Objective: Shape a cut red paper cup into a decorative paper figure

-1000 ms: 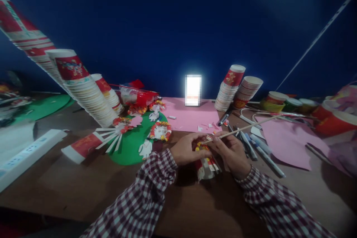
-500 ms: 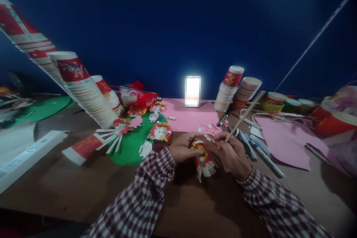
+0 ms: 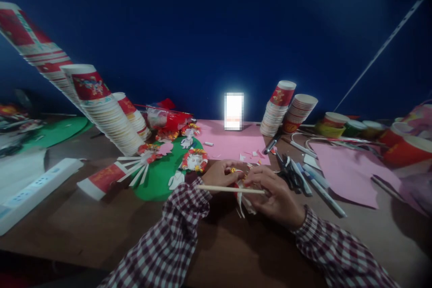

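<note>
My left hand (image 3: pixel 221 175) is closed round the far side of a red paper cup (image 3: pixel 248 202) whose wall is cut into strips. The strips point toward me, and most of the cup is covered by my hands. My right hand (image 3: pixel 275 195) is closed on a thin wooden stick (image 3: pixel 232 189), which lies level and stretches left across my left wrist. The right fingers also reach over the cup. Left of my hands, a green paper sheet (image 3: pixel 151 191) carries a white bear cutout (image 3: pixel 176 181) and a figure ringed in red and yellow curls (image 3: pixel 195 160).
Tall paper cup stacks (image 3: pixel 104 108) lean at the left; a shorter cup stack (image 3: pixel 278 108) stands at back right. Black scissors (image 3: pixel 288 173) and markers (image 3: pixel 324 195) lie beside my right hand. A cut cup (image 3: pixel 103 180) and a power strip (image 3: pixel 37 193) lie left.
My right hand has moved left and over the cup. The stick has swung from pointing up and right to lying level toward the left. My left hand stays on the cup.
</note>
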`<state>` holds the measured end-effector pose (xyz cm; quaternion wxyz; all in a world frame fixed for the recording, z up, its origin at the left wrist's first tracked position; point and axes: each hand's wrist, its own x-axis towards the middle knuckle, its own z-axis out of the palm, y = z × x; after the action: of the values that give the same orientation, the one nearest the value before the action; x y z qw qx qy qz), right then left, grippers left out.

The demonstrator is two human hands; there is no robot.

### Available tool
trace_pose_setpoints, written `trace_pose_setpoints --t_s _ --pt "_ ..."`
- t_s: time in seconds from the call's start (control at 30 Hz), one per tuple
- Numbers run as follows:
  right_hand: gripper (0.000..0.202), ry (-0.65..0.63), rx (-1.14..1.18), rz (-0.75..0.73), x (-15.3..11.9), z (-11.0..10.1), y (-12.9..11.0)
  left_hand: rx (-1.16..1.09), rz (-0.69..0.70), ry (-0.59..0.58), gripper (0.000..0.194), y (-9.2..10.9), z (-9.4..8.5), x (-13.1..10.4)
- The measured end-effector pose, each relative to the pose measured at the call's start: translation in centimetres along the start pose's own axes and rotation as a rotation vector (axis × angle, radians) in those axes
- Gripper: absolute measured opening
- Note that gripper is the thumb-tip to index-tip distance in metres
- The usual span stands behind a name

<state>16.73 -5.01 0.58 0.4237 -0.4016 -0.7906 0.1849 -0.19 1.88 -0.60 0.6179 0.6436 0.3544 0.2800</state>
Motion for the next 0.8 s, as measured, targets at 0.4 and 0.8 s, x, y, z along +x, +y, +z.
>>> trace_pose_setpoints --t_s 0.4,0.8 --pt "0.007 0.088 0.008 0.301 -0.2 -0.6 -0.2 -0.07 0.127 -0.107 0.043 0.3 0.3 -0.3" --pt "0.018 0.138 0.189 0.438 -0.6 0.0 0.2 -0.052 0.181 -0.021 0.043 0.6 1.8 -0.7"
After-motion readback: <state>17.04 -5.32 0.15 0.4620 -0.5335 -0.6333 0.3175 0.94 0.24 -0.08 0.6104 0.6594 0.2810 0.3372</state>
